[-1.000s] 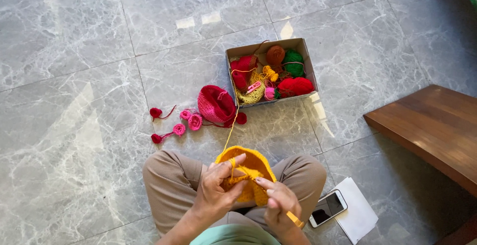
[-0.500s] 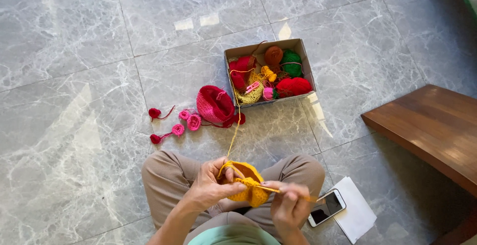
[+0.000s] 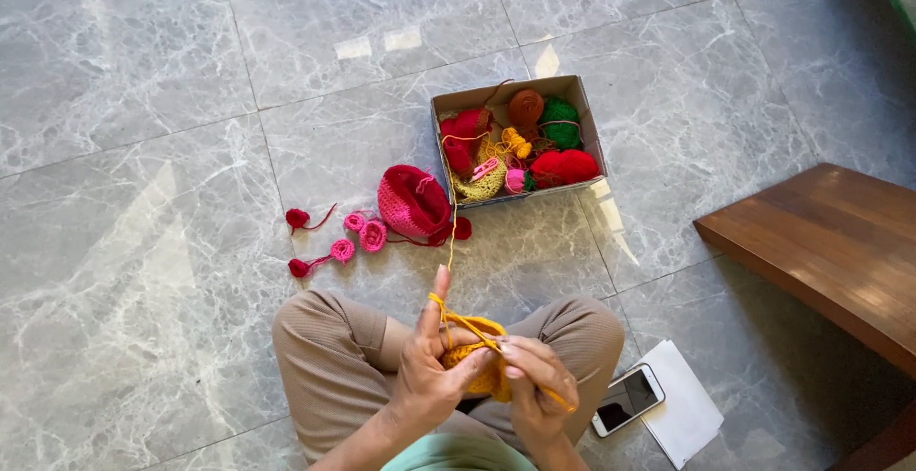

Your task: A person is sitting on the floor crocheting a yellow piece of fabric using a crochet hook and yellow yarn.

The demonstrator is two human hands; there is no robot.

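L hand (image 3: 431, 371) pinches orange crochet piece (image 3: 474, 356), index raised to tension yarn (image 3: 451, 242) from box (image 3: 515, 142); R hand (image 3: 536, 390) fingers grip hook (image 3: 558, 399).

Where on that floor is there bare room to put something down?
Bare tile lies left of the pink crochet flowers and beyond the yarn box. It is crowded between box, red hat and knees, and by the phone.

Bright daylight, with glare patches on the glossy marble floor (image 3: 143, 99); sharp focus, soft shadows, little distortion
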